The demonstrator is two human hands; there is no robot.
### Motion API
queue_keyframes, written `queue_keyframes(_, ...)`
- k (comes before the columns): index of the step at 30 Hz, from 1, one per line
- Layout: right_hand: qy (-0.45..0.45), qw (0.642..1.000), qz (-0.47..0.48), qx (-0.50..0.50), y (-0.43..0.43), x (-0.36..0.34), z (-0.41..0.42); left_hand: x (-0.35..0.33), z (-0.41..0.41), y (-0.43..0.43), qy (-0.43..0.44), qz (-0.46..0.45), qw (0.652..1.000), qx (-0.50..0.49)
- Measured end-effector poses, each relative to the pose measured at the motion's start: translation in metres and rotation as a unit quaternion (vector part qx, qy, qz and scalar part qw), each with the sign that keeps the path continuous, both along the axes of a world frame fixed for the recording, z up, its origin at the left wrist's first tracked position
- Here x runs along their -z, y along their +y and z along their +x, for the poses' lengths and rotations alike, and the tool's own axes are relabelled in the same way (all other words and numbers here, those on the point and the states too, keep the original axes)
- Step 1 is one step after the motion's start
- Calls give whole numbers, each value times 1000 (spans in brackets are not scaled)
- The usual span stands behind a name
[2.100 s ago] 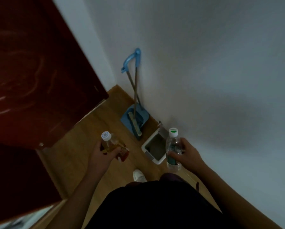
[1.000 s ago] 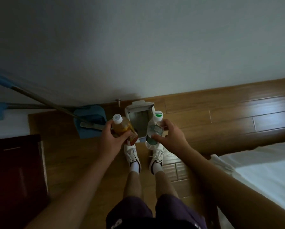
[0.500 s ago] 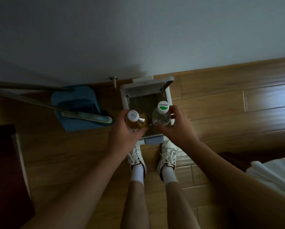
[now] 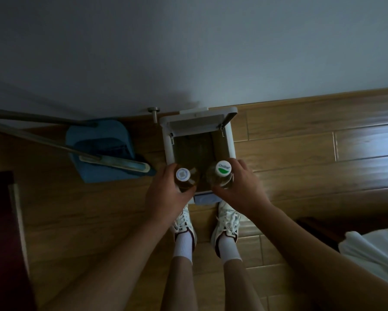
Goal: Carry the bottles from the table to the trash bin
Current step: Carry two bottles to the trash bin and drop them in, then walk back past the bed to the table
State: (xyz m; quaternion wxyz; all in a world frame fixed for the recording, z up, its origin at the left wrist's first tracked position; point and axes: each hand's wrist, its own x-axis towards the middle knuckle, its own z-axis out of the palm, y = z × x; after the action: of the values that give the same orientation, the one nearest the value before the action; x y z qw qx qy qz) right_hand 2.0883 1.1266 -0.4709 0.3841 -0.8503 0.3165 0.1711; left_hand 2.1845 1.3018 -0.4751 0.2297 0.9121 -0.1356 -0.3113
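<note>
Left hand [image 4: 166, 194] grips the amber bottle [image 4: 186, 179] upright, cap up. Right hand [image 4: 240, 189] grips the clear bottle [image 4: 220, 176], also upright. Both bottles sit side by side above the near edge of the open bin [image 4: 230, 144], lid raised against the wall. White shoes [image 4: 226, 223] stand just before the bin. A blue dustpan [image 4: 103, 151] lies to its left.

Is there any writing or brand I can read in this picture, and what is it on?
Green-and-white cap, clear bottle in right hand: short blue word, too blurred to read.
White cap, amber bottle in left hand: faint bluish mark, unreadable.
No other text shows.
</note>
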Motion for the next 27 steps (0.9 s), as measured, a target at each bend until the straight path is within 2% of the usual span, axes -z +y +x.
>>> queue_keyframes(6, 80, 997, 3, 9, 3, -8, -17, -18, -4, 12, 43, 54, 998, -1)
queue_keyframes(14, 165, 981, 91, 44, 9, -49, -45, -70, -6, 53, 169, 110, 979, -11)
queue_keyframes(21, 165, 969, 117, 145, 2, -146, -90, -178, -2, 67, 187, 116, 975, -15)
queue_keyframes(27, 103, 949, 115, 276, -6, -265, -152, -289, -4, 44, 167, 118, 977, 61)
